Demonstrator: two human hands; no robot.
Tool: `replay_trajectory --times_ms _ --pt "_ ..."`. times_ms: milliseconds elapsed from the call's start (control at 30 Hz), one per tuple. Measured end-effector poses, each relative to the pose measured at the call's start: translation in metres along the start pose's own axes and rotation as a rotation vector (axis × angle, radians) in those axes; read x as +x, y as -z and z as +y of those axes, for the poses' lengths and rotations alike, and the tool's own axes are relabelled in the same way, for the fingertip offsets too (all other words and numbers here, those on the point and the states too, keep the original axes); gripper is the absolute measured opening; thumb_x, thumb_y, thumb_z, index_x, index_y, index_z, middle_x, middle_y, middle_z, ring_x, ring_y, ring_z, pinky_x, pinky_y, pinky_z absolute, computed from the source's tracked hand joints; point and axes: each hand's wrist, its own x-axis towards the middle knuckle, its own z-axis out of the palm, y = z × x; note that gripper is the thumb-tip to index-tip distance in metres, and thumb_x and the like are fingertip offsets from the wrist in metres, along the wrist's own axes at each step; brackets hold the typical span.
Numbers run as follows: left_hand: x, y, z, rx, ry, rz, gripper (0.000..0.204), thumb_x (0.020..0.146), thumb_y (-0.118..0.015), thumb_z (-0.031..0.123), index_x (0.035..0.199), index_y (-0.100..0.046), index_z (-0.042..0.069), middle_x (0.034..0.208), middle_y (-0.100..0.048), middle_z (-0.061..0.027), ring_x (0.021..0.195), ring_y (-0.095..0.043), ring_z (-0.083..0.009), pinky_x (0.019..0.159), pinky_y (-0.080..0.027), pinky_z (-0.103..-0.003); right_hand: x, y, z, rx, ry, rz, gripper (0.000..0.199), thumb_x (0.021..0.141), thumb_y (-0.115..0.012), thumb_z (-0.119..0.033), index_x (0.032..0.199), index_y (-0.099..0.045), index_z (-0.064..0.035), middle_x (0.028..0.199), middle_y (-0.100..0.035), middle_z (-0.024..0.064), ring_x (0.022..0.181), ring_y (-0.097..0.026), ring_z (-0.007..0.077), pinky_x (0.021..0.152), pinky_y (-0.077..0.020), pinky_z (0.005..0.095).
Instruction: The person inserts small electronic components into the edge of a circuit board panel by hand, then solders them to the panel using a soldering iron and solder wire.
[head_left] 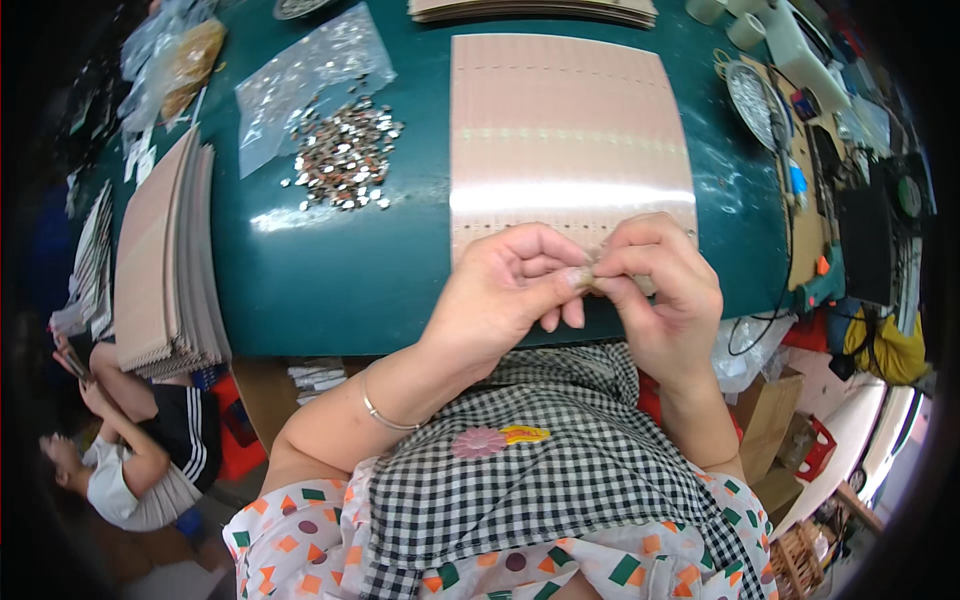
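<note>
At the near edge of the green worktop (330, 290), the left hand (505, 290) and right hand (660, 285) meet, fingertips pinched together on a tiny piece (590, 280) at the lower border of the pink perforated sheet (570, 130). Risk: the piece could slip into the lap, or the sheet could tear if tugged. Loose metal bits (345, 155) lie well apart.

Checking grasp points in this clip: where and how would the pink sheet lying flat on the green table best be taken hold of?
Probably by the near edge of the pink sheet, coming from the person's side. It lies flat, so its face offers no purchase, and that edge sits right under the left hand and right hand, close to the rim of the green table.
</note>
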Motion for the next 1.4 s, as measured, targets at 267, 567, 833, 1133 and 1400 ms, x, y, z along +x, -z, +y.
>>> replay_trajectory --times_ms 267,567,833,1133,1400 --pt "0.029 0.079 0.059 1.666 -0.813 0.650 0.026 0.075 -0.074 0.008 0.101 -0.071 0.008 0.103 -0.067 -0.0090 0.102 -0.059 -0.0314 0.089 -0.045 -0.040 0.001 0.036 0.035 -0.165 -0.189 0.059 0.007 0.078 -0.065 0.006 0.085 -0.062 0.0029 0.089 -0.062 0.0086 0.085 -0.058 0.0188 0.075 -0.0478 0.0283" --pt "0.042 0.127 0.066 1.787 -0.760 0.582 0.013 0.074 -0.075 0.007 0.086 -0.070 0.003 0.087 -0.067 -0.0086 0.090 -0.063 -0.0269 0.079 -0.046 -0.039 0.000 0.036 0.046 -0.265 -0.295 0.102 0.009 0.077 -0.066 0.006 0.085 -0.065 0.0024 0.093 -0.062 0.0089 0.087 -0.059 0.0198 0.074 -0.0493 0.0284" --pt "0.026 0.112 0.060 1.749 -0.706 0.589 0.011 0.074 -0.074 0.007 0.083 -0.069 0.003 0.089 -0.065 -0.0074 0.085 -0.060 -0.0258 0.080 -0.043 -0.035 -0.005 0.032 0.052 -0.301 -0.303 0.067 0.008 0.073 -0.068 0.004 0.080 -0.066 0.0003 0.091 -0.063 0.0075 0.089 -0.057 0.0230 0.073 -0.0479 0.0315" --pt "0.025 0.108 0.060 1.758 -0.725 0.644 0.013 0.077 -0.073 0.003 0.090 -0.069 0.002 0.088 -0.067 -0.0068 0.079 -0.061 -0.0196 0.073 -0.047 -0.032 -0.007 0.028 0.056 -0.362 -0.253 0.067 0.009 0.072 -0.070 0.003 0.079 -0.067 -0.0008 0.091 -0.063 0.0085 0.090 -0.058 0.0255 0.076 -0.0480 0.0338" --pt "0.014 0.099 0.063 1.079 -0.494 0.635 0.011 0.088 -0.068 0.003 0.098 -0.068 0.001 0.086 -0.066 -0.0006 0.074 -0.058 -0.0067 0.068 -0.046 -0.020 -0.005 0.026 0.053 -0.415 -0.241 0.079 0.010 0.071 -0.071 0.003 0.078 -0.066 -0.0013 0.089 -0.063 0.0085 0.090 -0.058 0.0258 0.076 -0.0479 0.0341"
